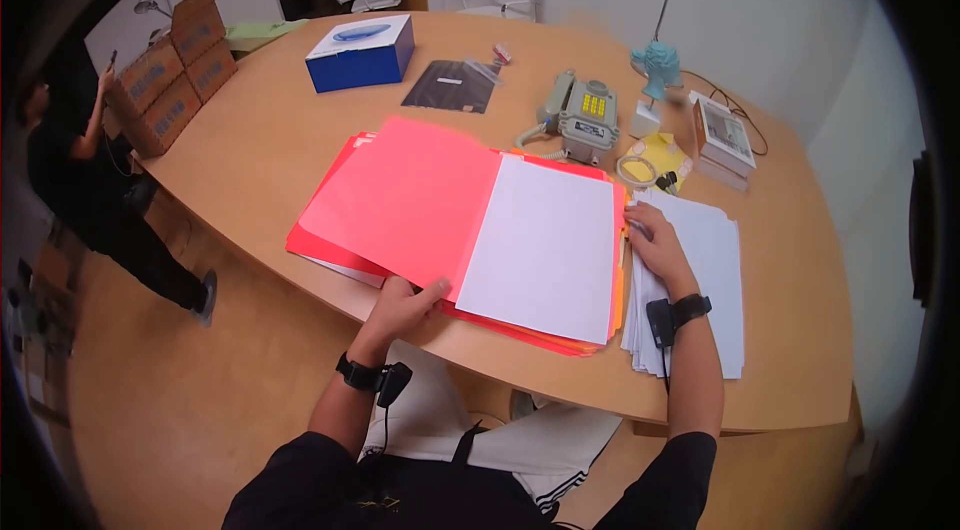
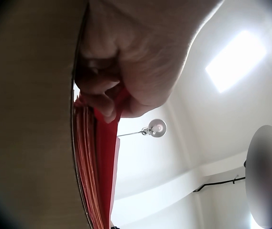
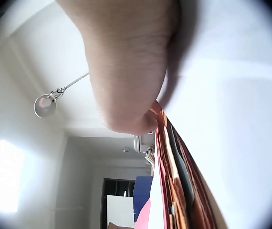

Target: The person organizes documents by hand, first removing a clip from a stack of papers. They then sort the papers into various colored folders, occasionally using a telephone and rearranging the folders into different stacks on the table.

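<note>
A red folder (image 1: pixel 410 200) lies spread on a stack of red and orange folders (image 2: pixel 86 152), its cover turned to the left. White paper (image 1: pixel 545 240) fills its right side. At the near edge, my left hand (image 1: pixel 405 310) pinches the red cover, thumb on top and fingers underneath; the left wrist view shows the fingers curled at that edge. My right hand (image 1: pixel 655 242) rests over a pile of white paper (image 1: pixel 705 310), its fingertips right at the right edge of the folder stack. The right wrist view shows the layered folder edges (image 3: pixel 174 167) beside it.
Beyond the folders stand a grey telephone (image 1: pixel 585 120), a blue and white box (image 1: pixel 360 60) and a dark flat sheet (image 1: pixel 450 88). A teal figure (image 1: pixel 656 68), a roll of tape (image 1: pixel 636 170) and a white box (image 1: pixel 722 135) are at right. Another person (image 1: pixel 90 180) stands left by cartons (image 1: pixel 165 95).
</note>
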The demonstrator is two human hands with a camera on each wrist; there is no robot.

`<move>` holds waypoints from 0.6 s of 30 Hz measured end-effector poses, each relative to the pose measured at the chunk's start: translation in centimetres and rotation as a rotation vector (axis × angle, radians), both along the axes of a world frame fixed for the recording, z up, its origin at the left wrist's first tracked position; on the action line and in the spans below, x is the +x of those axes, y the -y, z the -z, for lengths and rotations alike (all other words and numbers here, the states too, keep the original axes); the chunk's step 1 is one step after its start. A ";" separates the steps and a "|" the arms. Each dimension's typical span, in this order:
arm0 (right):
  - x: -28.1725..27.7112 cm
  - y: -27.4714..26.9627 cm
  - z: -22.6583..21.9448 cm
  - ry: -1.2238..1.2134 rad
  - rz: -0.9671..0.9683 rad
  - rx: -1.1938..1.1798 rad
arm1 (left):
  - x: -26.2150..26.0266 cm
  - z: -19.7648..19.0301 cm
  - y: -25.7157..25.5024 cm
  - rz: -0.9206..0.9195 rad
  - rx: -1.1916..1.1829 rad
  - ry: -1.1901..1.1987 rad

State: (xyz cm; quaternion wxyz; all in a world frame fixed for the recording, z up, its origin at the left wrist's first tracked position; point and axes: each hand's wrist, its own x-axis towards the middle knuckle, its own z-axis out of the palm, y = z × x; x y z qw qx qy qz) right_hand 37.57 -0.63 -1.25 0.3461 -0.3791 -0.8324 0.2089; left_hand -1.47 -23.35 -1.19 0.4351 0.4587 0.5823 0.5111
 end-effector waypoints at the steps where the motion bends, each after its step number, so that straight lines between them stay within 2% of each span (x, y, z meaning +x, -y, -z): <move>1: -0.1 0.1 0.0 -0.024 0.011 -0.043 | -0.1 0.2 0.0 0.008 0.006 0.005; 8: -0.1 0.2 -0.1 -0.060 0.046 -0.051 | 0.1 -0.1 0.0 0.043 0.033 0.010; 10: -0.1 0.2 0.1 -0.056 0.034 -0.056 | 0.6 -0.8 0.5 0.002 0.030 0.054; 18: -0.4 0.6 -0.5 -0.043 0.065 -0.080 | 0.5 0.3 0.7 -0.001 0.076 0.054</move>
